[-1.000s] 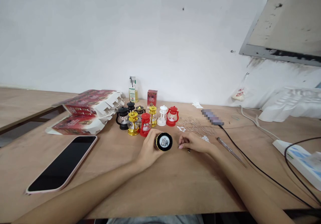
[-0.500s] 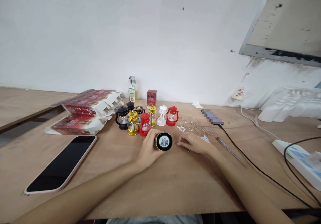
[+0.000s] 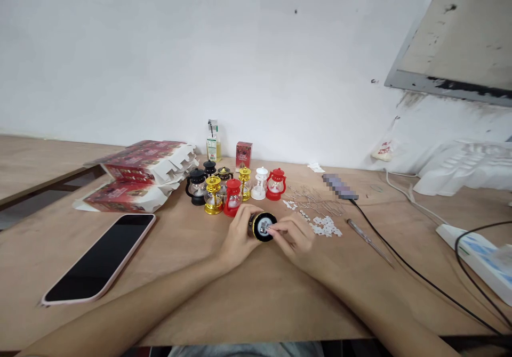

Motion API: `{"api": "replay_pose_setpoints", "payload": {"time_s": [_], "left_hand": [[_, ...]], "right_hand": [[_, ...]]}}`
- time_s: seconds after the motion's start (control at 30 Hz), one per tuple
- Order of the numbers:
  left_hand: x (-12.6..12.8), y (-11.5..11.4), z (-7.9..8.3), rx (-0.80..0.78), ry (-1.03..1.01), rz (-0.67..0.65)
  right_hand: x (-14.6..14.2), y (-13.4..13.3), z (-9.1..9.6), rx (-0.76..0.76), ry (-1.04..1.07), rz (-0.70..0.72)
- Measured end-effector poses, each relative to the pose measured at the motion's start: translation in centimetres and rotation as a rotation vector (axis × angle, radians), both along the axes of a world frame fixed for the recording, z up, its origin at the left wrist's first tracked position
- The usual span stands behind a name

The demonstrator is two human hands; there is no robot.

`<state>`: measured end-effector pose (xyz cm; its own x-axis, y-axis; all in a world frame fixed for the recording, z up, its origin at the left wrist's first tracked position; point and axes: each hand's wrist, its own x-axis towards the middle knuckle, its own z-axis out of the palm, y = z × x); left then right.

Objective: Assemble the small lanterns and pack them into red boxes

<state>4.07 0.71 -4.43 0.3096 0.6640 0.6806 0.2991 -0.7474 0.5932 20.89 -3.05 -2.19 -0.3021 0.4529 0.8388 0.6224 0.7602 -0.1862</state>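
Note:
My left hand [image 3: 239,235] is wrapped round a small black lantern with gold trim [image 3: 262,235], its round underside turned up toward me. In the middle of that underside is a pale disc with small metallic parts. At this opening are the fingertips of my right hand [image 3: 295,235], pinched together; whatever is between them is too small to make out. Just beyond my hands stand several mini lanterns, among them a red one [image 3: 232,197], a gold one [image 3: 213,195], a white one [image 3: 260,184] and a black one [image 3: 196,187].
Small white plastic pieces [image 3: 327,226] and bent wires [image 3: 316,201] lie to the right, near a screwdriver [image 3: 370,242]. Further right are a cabled device [image 3: 340,187] and a power strip [image 3: 476,256]. At left lie a phone [image 3: 100,258] and red cartons [image 3: 140,168].
My right hand has moved left from the table to the lantern's underside, its fingertips now against it. The white pieces it covered show. My left hand keeps its hold.

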Motion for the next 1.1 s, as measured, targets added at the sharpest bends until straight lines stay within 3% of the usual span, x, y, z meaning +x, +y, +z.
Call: {"api": "replay_pose_setpoints", "payload": {"time_s": [0.43,0.73,0.9,1.1], "left_hand": [[-0.1,-0.1,-0.1,0.010,0.040,-0.014],[-0.1,-0.1,-0.1,0.050,0.062,-0.011],[-0.1,-0.1,-0.2,0.056,0.077,-0.004],[-0.3,-0.1,-0.4,0.102,0.131,0.008]], "right_hand": [[-0.2,-0.2,0.6,-0.050,-0.063,0.004],[-0.4,0.3,0.4,-0.451,0.285,0.130],[-0.5,0.7,-0.1,-0.578,0.462,0.155],[-0.6,1.1,-1.0,-0.774,0.625,0.300]]}}
